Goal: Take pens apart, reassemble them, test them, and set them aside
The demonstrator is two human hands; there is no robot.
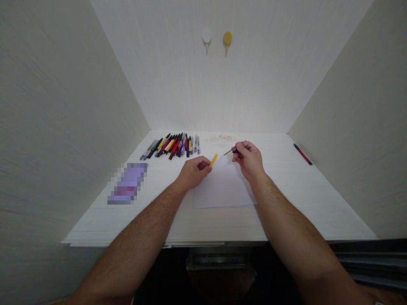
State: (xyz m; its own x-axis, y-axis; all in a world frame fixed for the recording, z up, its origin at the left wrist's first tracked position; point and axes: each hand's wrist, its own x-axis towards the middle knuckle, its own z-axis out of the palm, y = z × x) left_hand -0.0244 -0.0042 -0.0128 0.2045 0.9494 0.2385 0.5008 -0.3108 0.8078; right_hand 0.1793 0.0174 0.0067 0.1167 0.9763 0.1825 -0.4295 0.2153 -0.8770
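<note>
The person's bare forearms come up from the bottom edge, the left forearm (140,239) slanting inward from one side and the right forearm (291,224) from the other, both reaching over the front edge of a white counter (305,199). The left hand (194,171) is closed around a yellow tube (214,159), its upper end sticking out past the fingers and tilted up to the right. The right hand (249,159) grips a thin dark rod (227,152) between thumb and fingers, its tip pointing left and down toward the yellow tube, the two apart. Both are held near the far edge of a white sheet of paper (225,190), which lies between the forearms. Beyond the left hand, a row of pens (173,146) lies side by side, partly overlapping, in red, yellow, black, blue and clear. Nearer on that side is a purple, pixelated item (129,182), its details hidden. A red and black pen (303,154) lies alone by the right wall, and a white hook (206,36) and a yellow hook (227,38) sit side by side on the back wall
</note>
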